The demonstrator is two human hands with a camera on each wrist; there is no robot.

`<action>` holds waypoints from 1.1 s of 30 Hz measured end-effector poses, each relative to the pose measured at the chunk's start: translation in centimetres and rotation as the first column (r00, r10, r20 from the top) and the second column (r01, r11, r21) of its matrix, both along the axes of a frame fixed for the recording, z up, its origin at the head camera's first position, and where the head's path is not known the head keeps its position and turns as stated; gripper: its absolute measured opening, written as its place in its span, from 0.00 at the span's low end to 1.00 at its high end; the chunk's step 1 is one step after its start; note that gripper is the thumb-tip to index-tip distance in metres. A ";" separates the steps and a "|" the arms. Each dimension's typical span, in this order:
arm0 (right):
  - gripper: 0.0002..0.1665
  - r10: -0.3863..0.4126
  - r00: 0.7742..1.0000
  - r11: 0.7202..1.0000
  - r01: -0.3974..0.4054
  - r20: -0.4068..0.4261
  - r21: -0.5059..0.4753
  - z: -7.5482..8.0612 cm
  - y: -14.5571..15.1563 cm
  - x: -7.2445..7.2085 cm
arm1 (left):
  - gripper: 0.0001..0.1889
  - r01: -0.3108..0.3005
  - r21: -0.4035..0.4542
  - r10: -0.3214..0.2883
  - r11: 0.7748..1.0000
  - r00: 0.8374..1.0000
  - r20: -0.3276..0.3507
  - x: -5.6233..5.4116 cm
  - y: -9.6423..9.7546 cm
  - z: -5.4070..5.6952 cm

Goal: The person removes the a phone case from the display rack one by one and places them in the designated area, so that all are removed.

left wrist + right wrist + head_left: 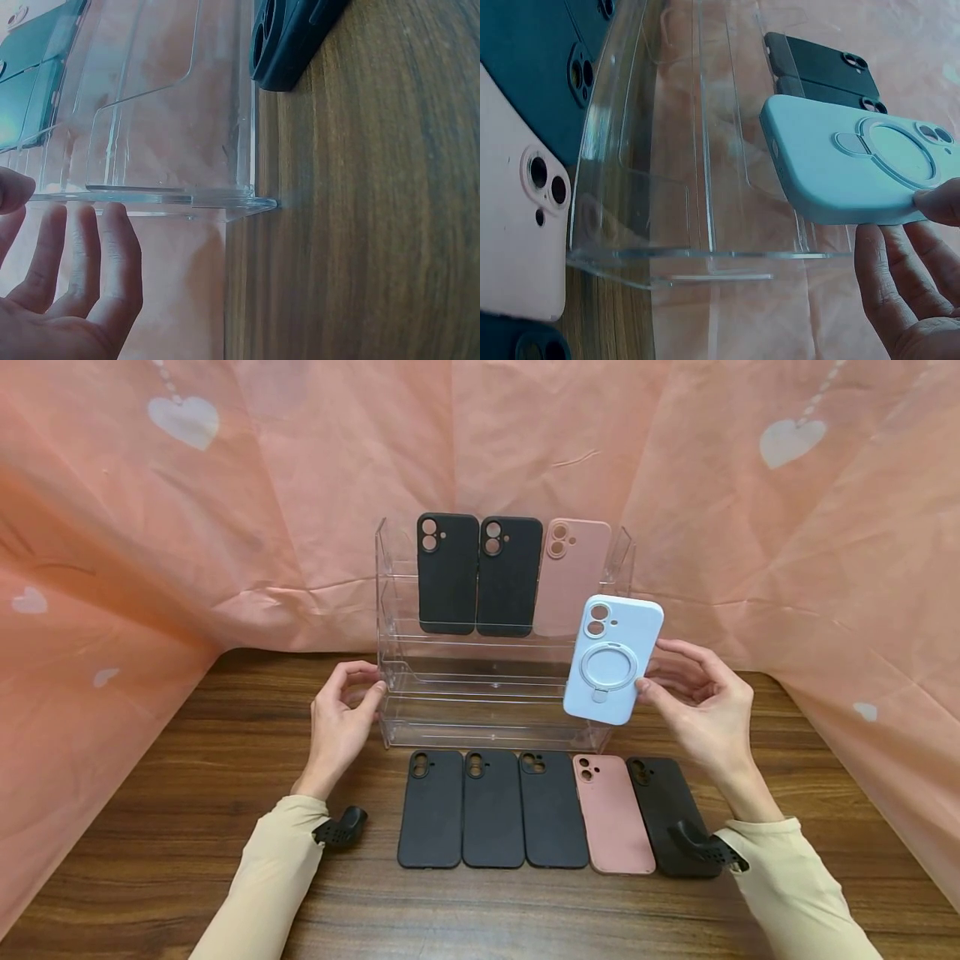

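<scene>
Light-blue phone case with a ring stand, held up in front of the right end of a transparent tiered rack; nearest on the wooden surface, a row runs before the rack: three black phone cases, a pink phone case, then a fourth black case. Farther back, the top tier carries two dark cases and a rose case, whose lower corner the blue one hides. The right hand pinches the blue case's right edge, thumb on its face, fingers behind; the left hand grips the rack's left side panel. Wood stretches past both ends of the row; a gap separates the leftmost dark case from that panel; peach cloth rises behind.
</scene>
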State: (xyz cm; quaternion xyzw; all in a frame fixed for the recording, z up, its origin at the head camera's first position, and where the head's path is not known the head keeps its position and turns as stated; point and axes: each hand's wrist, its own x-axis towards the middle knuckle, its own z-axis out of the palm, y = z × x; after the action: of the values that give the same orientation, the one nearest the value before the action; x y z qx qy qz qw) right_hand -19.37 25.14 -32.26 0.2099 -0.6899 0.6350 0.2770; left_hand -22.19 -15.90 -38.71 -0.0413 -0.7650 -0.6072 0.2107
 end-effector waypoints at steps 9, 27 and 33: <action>0.33 -0.042 0.998 0.999 0.043 0.049 -0.015 0.2 1.9 0.9 | 0.11 0.004 0.008 -0.004 1.000 1.000 -0.017 -0.2 0.0 -0.2; 0.32 -0.046 0.990 0.995 0.057 0.135 -0.084 -0.3 4.7 2.6 | 0.12 0.008 0.014 -0.008 1.000 1.000 0.004 -0.2 -0.2 -0.4; 0.32 -0.031 0.990 0.996 0.042 0.140 -0.076 -0.8 5.7 2.9 | 0.12 0.017 0.023 -0.017 1.000 1.000 0.004 -0.3 -0.2 -0.3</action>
State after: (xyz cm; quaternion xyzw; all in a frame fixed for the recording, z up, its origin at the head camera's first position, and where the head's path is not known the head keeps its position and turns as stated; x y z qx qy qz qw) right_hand -16.42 30.79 -33.08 0.1414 -0.6857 0.6695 0.2482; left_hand -22.47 -16.10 -39.02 -0.0444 -0.7579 -0.6179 0.2044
